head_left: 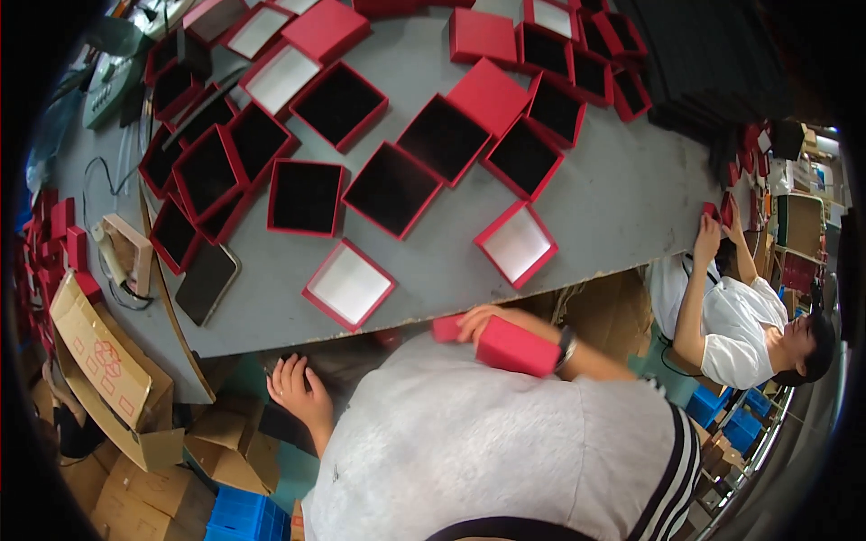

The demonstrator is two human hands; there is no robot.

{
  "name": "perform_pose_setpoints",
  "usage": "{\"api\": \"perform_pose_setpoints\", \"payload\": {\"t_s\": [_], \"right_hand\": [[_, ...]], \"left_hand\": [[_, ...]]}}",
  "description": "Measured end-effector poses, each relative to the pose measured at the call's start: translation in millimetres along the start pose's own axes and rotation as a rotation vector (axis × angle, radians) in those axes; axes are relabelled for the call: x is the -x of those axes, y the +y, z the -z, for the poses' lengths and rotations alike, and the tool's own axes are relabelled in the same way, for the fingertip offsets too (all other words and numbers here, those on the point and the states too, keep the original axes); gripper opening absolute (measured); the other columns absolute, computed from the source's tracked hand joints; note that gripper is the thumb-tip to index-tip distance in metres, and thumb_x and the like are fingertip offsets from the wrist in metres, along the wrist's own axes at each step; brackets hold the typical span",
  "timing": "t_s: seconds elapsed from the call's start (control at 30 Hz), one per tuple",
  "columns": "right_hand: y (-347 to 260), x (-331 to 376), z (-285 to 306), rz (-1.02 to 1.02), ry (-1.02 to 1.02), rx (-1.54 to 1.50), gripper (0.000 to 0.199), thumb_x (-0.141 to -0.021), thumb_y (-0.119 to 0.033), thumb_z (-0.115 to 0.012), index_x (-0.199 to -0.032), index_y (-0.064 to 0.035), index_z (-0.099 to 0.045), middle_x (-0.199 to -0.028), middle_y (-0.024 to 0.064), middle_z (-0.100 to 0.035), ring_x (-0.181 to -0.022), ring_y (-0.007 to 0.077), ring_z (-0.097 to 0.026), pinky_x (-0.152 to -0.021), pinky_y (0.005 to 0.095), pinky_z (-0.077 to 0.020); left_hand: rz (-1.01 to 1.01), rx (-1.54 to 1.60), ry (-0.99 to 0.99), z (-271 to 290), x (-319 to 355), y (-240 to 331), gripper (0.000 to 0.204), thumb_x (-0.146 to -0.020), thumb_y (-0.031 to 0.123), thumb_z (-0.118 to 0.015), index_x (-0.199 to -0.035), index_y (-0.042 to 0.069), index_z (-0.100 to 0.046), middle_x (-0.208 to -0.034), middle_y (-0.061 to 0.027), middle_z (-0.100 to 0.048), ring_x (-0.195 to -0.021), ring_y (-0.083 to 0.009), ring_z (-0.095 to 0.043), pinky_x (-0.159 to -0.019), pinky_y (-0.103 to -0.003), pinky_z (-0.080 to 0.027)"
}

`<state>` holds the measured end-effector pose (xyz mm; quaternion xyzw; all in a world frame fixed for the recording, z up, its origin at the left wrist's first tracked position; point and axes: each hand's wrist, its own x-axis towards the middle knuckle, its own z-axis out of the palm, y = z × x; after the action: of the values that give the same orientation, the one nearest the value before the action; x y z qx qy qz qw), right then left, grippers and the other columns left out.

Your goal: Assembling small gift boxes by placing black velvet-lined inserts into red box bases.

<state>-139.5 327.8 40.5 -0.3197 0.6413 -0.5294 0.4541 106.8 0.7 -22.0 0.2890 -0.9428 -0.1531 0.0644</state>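
My right hand [489, 319], slightly blurred, is by the table's front edge. Its fingers close on a red box [518, 348] held against my grey shirt, and a smaller red piece [446, 328] shows at the fingertips; I cannot tell whether the two are joined. Below the table edge, to the left, my left hand [299, 393] is empty with its fingers apart, over a dark surface. Nearest the edge on the table lie two red-rimmed trays with white insides, one white-lined tray [350, 285] on the left and another white-lined tray [517, 243] on the right.
Several open red boxes with black insides [393, 189] cover the grey table [622, 189]. A phone [209, 283] lies at the left edge. Cardboard cartons [149, 496] and a blue crate [245, 516] stand below left. A co-worker [735, 316] handles red boxes at right.
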Motion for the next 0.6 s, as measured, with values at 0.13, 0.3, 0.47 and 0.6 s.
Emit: {"api": "perform_pose_setpoints", "payload": {"t_s": [0.13, 0.3, 0.47, 0.6], "right_hand": [[34.8, 8.6, -36.7, -0.014, 0.11, 0.354, 0.042, -0.096, -0.023, -0.052, -0.136, -0.0108, -0.057, -0.14, 0.0088, -0.056, -0.13, 0.0256, -0.045, -0.115, 0.0373, -0.026], [12.5, 18.3, -34.5, -0.422, 0.288, -0.381, 0.039, -0.093, -0.018, -0.056, -0.131, -0.0091, -0.06, -0.148, 0.0129, -0.045, -0.134, 0.0322, -0.037, -0.113, 0.0404, -0.028], [17.4, 32.2, -45.8, -0.125, 0.012, 0.393, 0.017, -0.088, -0.008, -0.063, -0.105, -0.0074, -0.068, -0.151, 0.0215, -0.037, -0.135, 0.0395, -0.039, -0.111, 0.0393, -0.0344], [30.8, 41.1, -46.0, -0.058, -0.046, 0.301, 0.019, -0.088, -0.007, -0.064, -0.106, -0.0046, -0.068, -0.151, 0.0229, -0.038, -0.134, 0.0361, -0.044, -0.109, 0.038, -0.0381]], "left_hand": [[-0.039, 0.01, 0.02, 1.8, 5.1, -5.6, 0.019, -0.088, 0.017, -0.059, -0.102, 0.01, -0.07, -0.116, -0.0036, -0.067, -0.123, -0.026, -0.053, -0.113, -0.048, -0.024], [-0.039, 0.007, 0.078, -7.6, 10.9, -17.5, 0.018, -0.088, 0.017, -0.059, -0.101, 0.011, -0.07, -0.117, -0.0019, -0.067, -0.124, -0.0249, -0.053, -0.113, -0.047, -0.023], [-0.019, 0.006, 0.13, -7.1, 19.7, -18.7, 0.017, -0.088, 0.017, -0.06, -0.101, 0.012, -0.069, -0.117, -0.0008, -0.067, -0.125, -0.0247, -0.053, -0.113, -0.048, -0.023], [-0.053, 0.041, 0.179, -8.2, 31.2, -26.8, 0.017, -0.086, 0.015, -0.061, -0.101, 0.013, -0.07, -0.117, -0.0007, -0.067, -0.124, -0.0249, -0.054, -0.112, -0.049, -0.026]]}}
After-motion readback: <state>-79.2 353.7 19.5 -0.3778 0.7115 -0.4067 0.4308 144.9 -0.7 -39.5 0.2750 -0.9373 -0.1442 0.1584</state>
